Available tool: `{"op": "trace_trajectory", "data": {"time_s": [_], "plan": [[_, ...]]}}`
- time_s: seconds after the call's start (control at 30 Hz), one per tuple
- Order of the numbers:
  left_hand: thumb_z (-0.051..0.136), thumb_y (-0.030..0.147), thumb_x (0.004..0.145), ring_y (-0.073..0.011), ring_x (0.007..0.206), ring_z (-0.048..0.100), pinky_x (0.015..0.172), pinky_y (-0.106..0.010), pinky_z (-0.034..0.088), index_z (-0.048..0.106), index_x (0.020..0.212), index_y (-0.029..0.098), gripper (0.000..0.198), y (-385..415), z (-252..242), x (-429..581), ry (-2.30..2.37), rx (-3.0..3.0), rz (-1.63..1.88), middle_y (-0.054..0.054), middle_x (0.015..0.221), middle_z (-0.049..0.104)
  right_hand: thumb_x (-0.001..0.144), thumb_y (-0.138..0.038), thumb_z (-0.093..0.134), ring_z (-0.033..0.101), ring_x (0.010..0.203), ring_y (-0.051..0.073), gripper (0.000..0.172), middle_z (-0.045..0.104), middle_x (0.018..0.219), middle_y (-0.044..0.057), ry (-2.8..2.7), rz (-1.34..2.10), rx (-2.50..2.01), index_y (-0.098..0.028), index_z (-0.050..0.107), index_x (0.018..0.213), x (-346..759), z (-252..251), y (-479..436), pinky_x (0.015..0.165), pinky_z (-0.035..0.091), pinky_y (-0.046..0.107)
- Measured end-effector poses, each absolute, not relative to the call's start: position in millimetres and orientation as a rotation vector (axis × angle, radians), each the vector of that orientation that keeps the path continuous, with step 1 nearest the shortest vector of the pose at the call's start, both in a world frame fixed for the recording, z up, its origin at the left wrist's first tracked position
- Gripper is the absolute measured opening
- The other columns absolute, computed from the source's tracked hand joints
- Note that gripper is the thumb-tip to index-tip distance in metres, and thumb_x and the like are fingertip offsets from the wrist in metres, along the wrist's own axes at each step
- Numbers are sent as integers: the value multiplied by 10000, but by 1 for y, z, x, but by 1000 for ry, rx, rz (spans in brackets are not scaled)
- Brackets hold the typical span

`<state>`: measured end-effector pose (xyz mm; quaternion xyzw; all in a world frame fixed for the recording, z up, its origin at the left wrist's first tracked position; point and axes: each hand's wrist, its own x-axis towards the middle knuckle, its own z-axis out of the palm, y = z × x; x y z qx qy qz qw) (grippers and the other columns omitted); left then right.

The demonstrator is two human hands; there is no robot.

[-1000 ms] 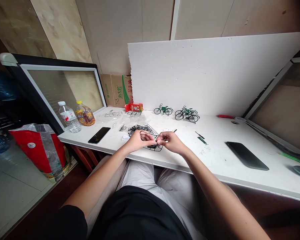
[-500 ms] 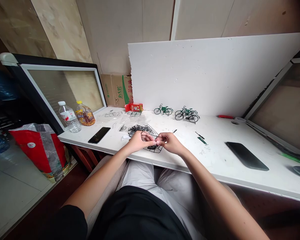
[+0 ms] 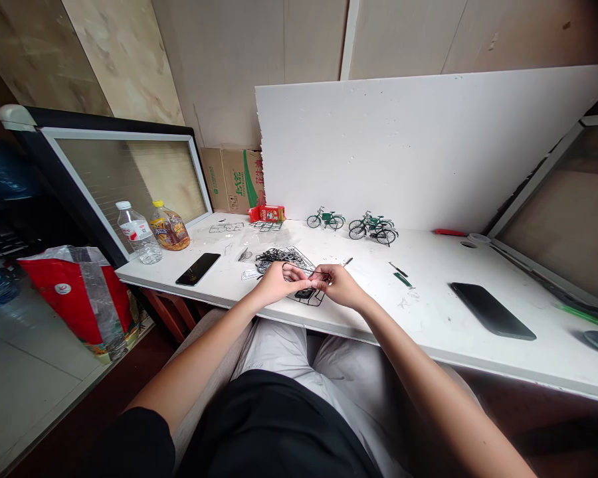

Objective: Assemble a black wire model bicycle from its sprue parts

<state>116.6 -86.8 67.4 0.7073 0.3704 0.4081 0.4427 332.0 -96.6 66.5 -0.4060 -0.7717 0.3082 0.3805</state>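
My left hand (image 3: 275,285) and my right hand (image 3: 341,285) meet above the front of the white table, their fingertips pinched close together. Between them they grip a thin black plastic sprue; its small parts are mostly covered by my fingers. Just beneath lies a black sprue frame (image 3: 316,302), partly hidden by both hands. Behind my left hand is a tangled pile of black sprues (image 3: 279,256). A small dark tool (image 3: 347,261) rests beyond my right hand. Further back stand a green model bicycle (image 3: 325,218) and a cluster of green and black model bicycles (image 3: 373,228).
On the left are a black phone (image 3: 198,268), a water bottle (image 3: 138,232) and a drink bottle (image 3: 169,227). A green-handled knife (image 3: 403,279) and a dark phone-like slab (image 3: 492,311) lie to the right. A white foam board (image 3: 418,153) stands behind.
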Motion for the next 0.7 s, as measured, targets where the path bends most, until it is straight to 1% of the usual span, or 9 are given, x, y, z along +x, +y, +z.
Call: {"op": "trace_trajectory", "data": {"time_s": [0.17,0.43,0.57,0.7], "plan": [[927,456,721,-205,846,736,790,-303,589,787,886,125,395,-86,65,117,929,1743,1019,-115,922,793,881,-298,644,658,740,196,156,749,811,65,-1954,800,-1053,-163,712,842,332,64,-94,681,491,291],[912,430,744,-201,849,731,776,-294,579,774,881,126,361,-89,65,120,950,1717,1021,-117,935,789,884,-318,648,633,730,193,170,738,802,65,-1951,793,-1057,-164,704,836,332,56,-90,676,475,296],[914,448,738,-205,843,729,788,-306,581,767,846,128,368,-89,64,121,961,1721,1018,-118,930,785,875,-302,649,634,731,196,154,737,806,65,-1951,802,-1067,-163,706,843,332,53,-88,679,476,302],[913,462,737,-203,844,728,787,-306,583,766,854,134,378,-89,63,121,955,1723,1030,-115,936,785,872,-285,644,635,729,194,140,739,807,66,-1949,800,-1064,-163,704,840,331,54,-88,677,476,298]]}}
